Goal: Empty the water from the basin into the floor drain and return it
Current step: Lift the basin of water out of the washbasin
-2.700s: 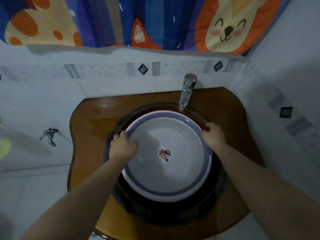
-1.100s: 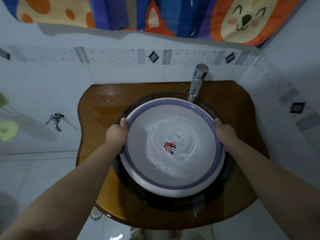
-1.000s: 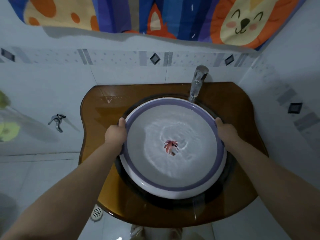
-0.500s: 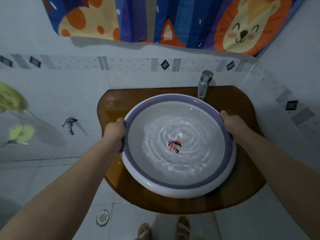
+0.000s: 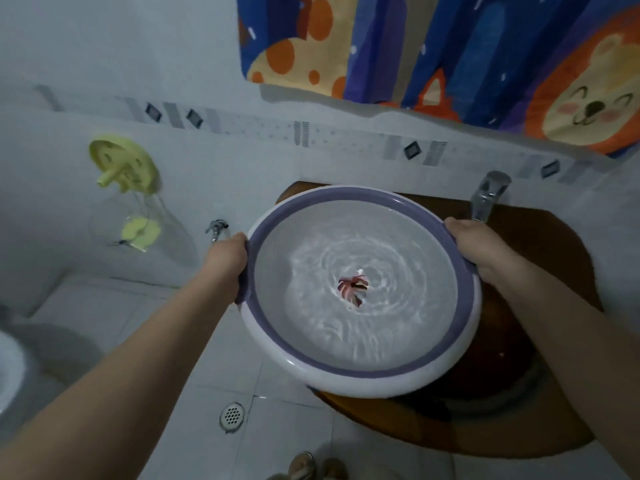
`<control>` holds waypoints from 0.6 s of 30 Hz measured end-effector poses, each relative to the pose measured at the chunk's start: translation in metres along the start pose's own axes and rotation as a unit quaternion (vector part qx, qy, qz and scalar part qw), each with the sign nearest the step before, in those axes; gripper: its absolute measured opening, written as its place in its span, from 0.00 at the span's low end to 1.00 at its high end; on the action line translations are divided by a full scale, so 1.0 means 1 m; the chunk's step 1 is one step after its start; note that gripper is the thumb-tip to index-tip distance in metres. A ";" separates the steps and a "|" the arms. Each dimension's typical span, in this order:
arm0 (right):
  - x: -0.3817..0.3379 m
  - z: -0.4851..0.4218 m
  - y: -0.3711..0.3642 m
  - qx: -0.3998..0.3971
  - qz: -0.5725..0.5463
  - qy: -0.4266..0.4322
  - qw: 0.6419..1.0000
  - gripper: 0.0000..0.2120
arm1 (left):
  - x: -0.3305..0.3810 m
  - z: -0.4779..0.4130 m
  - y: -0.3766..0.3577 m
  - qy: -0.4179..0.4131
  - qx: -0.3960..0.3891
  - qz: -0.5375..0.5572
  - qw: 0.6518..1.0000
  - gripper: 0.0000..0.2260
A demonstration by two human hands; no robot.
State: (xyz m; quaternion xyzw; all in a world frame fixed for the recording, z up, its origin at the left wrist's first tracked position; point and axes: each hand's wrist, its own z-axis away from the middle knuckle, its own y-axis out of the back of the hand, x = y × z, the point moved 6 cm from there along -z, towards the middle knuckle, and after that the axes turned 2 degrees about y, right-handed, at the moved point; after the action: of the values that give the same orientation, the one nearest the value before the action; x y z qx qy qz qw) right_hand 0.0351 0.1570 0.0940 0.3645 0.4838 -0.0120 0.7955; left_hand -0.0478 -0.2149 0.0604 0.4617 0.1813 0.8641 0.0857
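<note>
A round white basin (image 5: 391,377) with a purple band inside its rim is held in the air, partly off the left edge of the brown washstand (image 5: 540,420). Rippling water fills it, with a red leaf mark showing at the bottom. My left hand (image 5: 227,259) grips the basin's left rim and my right hand (image 5: 479,245) grips its right rim. The round metal floor drain (image 5: 232,414) sits in the white tiled floor, below and left of the basin.
A chrome tap (image 5: 486,195) rises at the back of the washstand. A small wall valve (image 5: 216,228) and a yellow wall hook (image 5: 123,164) with a clear bag are on the left wall. A white toilet edge (image 5: 10,368) is far left. Sandalled feet (image 5: 313,467) stand below.
The basin has been lifted out of the sink bowl and carried left and toward me, past the washstand's edge. The water in it ripples more. The view has turned left.
</note>
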 end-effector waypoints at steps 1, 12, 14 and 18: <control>-0.007 -0.002 -0.013 -0.012 0.001 0.006 1.000 0.16 | -0.007 0.001 0.013 -0.007 0.016 -0.007 1.000 0.14; -0.086 0.019 -0.147 -0.191 0.010 0.113 0.975 0.19 | -0.086 0.035 0.133 0.033 0.170 0.052 0.984 0.12; -0.098 0.027 -0.173 -0.217 0.015 0.130 0.967 0.18 | -0.105 0.042 0.157 0.063 0.219 0.063 0.972 0.14; -0.115 0.049 -0.223 -0.274 0.033 0.153 0.949 0.16 | -0.140 0.056 0.194 0.120 0.279 0.096 0.948 0.13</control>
State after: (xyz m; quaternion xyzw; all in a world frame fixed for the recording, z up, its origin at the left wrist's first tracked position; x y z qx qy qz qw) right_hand -0.0711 -0.0742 0.0695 0.1454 0.5724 0.2030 0.7810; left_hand 0.0807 -0.4241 0.0573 0.3756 0.3788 0.8320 -0.1525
